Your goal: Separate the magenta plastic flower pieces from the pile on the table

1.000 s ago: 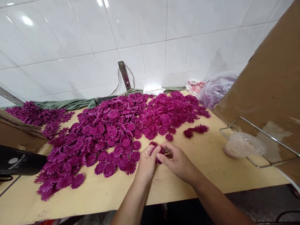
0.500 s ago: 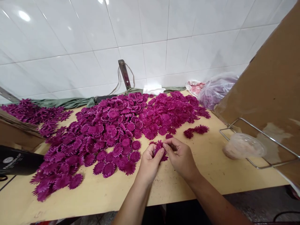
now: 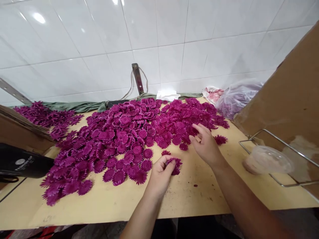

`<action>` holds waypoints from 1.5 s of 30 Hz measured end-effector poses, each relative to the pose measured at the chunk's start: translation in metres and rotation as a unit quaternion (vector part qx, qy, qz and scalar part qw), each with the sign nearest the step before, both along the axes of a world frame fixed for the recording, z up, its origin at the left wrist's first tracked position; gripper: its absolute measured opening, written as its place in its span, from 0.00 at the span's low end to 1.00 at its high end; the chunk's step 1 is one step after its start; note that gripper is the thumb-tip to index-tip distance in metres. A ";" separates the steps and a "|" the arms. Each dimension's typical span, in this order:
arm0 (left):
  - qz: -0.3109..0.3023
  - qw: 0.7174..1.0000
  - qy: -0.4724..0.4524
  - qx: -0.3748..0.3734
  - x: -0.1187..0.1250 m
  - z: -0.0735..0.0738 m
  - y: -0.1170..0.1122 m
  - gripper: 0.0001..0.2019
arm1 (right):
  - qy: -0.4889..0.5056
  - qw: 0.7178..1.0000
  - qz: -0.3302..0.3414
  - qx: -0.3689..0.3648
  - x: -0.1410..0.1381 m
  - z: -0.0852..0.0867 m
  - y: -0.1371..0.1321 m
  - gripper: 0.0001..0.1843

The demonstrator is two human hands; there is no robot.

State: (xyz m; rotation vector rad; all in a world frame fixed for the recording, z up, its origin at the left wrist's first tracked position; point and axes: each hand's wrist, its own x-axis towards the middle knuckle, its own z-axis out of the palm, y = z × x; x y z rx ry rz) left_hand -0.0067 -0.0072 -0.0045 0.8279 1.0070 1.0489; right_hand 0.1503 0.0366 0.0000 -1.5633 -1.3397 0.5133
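Between the thumb and fingers of my left hand is a magenta artificial flower piece with toothed petals, held just above the table. My right hand is off to the right and farther back, its fingers apart and nothing visible in them. It hovers by the near right edge of a heap of flat magenta flower pieces. A larger pile of pale-edged flower pieces spreads across the middle and left. One loose flower piece lies just beyond my left hand, and another lies right of my right hand.
A black cup lies at the left beside a cardboard box. On the right, a clear plastic container rests by a metal wire frame and a cardboard sheet. A plastic bag sits at the back.
My right hand has let go of the flower piece and moved up and right towards the heap, its fingers opening. My left hand keeps its hold. The view has shifted slightly.
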 end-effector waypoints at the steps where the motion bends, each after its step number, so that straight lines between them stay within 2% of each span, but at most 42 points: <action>1: 0.004 1.000 0.003 0.001 0.000 -0.001 0.001 0.15 | 0.006 0.999 0.041 -0.010 -0.003 0.001 -0.007 0.18; 5: -0.007 1.000 0.007 0.000 -0.001 -0.009 0.003 0.19 | 0.083 0.964 0.229 -0.110 -0.020 0.005 -0.039 0.14; 8: -0.014 1.000 -0.007 -0.002 0.000 -0.013 0.004 0.21 | 0.116 0.946 0.273 -0.132 -0.030 0.004 -0.050 0.12; 11: -0.001 0.999 -0.032 -0.004 0.002 -0.013 0.004 0.22 | 0.133 0.947 0.268 -0.116 -0.034 0.000 -0.049 0.08; 15: 0.005 0.999 -0.030 0.009 0.004 -0.009 0.000 0.20 | 0.153 0.958 0.227 -0.083 -0.034 -0.007 -0.045 0.07; 18: -0.020 1.000 -0.008 0.013 0.004 -0.007 -0.005 0.17 | 0.159 0.970 0.171 -0.062 -0.031 -0.011 -0.042 0.08; 21: -0.033 0.999 0.019 0.020 0.003 -0.007 -0.010 0.14 | 0.157 0.984 0.079 -0.026 -0.019 -0.014 -0.032 0.11; 24: -0.042 0.998 0.035 0.024 0.001 -0.007 -0.013 0.12 | 0.184 0.983 0.003 -0.012 -0.003 -0.015 -0.016 0.13; 29: -0.035 0.999 0.028 0.020 0.000 -0.003 -0.011 0.13 | 0.174 0.984 -0.035 -0.024 0.008 -0.022 -0.001 0.15; 33: -0.030 0.999 0.026 0.014 0.001 -0.002 -0.009 0.13 | 0.079 0.997 -0.018 0.011 0.007 -0.023 -0.005 0.12; 37: 0.013 1.000 0.017 0.020 0.000 -0.002 -0.007 0.11 | 0.018 0.999 -0.026 0.040 0.002 -0.008 -0.024 0.10; 39: 0.043 0.999 0.008 0.026 0.000 -0.001 -0.005 0.11 | 0.042 0.999 0.025 0.007 -0.007 -0.002 -0.040 0.12; 41: 0.067 0.997 -0.004 0.028 0.002 0.000 -0.004 0.10 | 0.100 0.986 0.119 -0.064 -0.020 -0.002 -0.056 0.15; 43: 0.083 0.996 -0.025 0.024 0.004 0.001 -0.004 0.10 | 0.161 0.963 0.184 -0.110 -0.034 -0.008 -0.069 0.16; 45: 0.087 0.995 -0.049 0.012 0.006 0.001 -0.004 0.11 | 0.214 0.948 0.205 -0.118 -0.046 -0.017 -0.075 0.16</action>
